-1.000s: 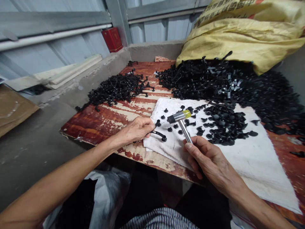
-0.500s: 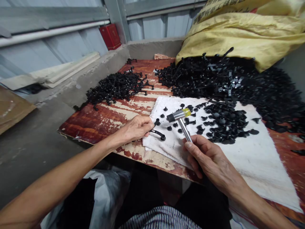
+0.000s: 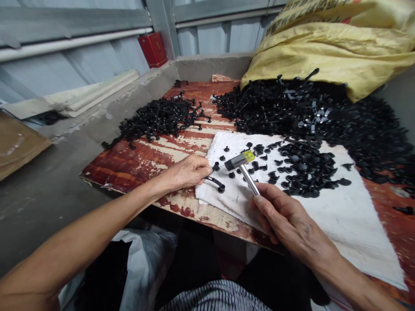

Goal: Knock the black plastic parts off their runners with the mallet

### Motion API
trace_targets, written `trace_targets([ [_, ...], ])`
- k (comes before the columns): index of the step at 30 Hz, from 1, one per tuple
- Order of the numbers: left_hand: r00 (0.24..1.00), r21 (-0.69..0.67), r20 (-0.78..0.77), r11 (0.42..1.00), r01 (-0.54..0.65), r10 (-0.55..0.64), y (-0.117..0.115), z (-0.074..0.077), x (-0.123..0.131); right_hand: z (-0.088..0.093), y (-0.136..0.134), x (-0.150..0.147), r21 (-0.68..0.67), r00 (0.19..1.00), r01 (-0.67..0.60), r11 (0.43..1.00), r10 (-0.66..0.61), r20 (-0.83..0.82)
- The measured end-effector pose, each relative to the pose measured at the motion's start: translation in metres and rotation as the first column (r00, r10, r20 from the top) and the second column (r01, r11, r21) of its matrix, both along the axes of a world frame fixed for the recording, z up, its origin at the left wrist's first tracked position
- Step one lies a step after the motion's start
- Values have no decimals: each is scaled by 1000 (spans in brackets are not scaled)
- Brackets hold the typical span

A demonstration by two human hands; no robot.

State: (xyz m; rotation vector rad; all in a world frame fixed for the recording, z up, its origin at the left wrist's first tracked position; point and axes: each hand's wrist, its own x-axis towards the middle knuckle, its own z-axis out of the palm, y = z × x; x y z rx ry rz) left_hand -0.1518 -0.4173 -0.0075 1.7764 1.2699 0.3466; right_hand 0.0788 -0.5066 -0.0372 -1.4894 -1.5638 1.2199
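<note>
My right hand (image 3: 282, 214) is wrapped around the metal handle of a small mallet (image 3: 240, 160), which has one black face and one yellow face. The mallet head hangs over the white cloth (image 3: 353, 224), to the right of my left hand (image 3: 191, 170). My left hand pinches black curved strips with round ends (image 3: 216, 183) at the cloth's left edge; one strip lies across the cloth, another points up toward the mallet. Small round black studs (image 3: 231, 175) stand around the mallet. A heap of black disc-shaped pieces (image 3: 304, 168) covers the cloth's middle.
A pile of black strips (image 3: 162, 116) lies at the back left of the worn red board (image 3: 129, 166). A larger black heap (image 3: 285, 108) spills from a yellow woven sack (image 3: 311, 52) at the back right. A red box (image 3: 153, 49) stands in the corner ledge.
The mallet head has tilted and moved slightly left and down, toward the strip in my left hand. My left hand keeps its pinch, and the view has shifted a little.
</note>
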Motion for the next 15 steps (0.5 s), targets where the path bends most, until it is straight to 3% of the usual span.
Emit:
trace_targets([
  [2,1000,-9,-4,1000,16,-16,1,1,0,5,4,-1,172,991,-20,985,-4,137],
  [5,1000,26,-18,999,23,-23,3,0,0,18,12,-7,418,967,-84,905,-27,253],
  [8,1000,51,-17,998,27,-26,3,-2,-2,25,17,-14,661,955,-126,740,-90,283],
  [10,1000,46,0,999,14,-14,3,-5,-5,23,19,-16,749,933,-172,639,-139,333],
  [11,1000,45,13,999,10,-11,2,-7,-6,21,21,-15,748,910,-223,625,-141,389],
  [13,999,40,38,999,6,-7,2,-12,-8,17,23,-14,680,853,-333,653,-100,513],
  [15,998,21,55,1000,-5,3,2,-17,-9,15,23,-12,658,846,-344,670,-82,526],
])
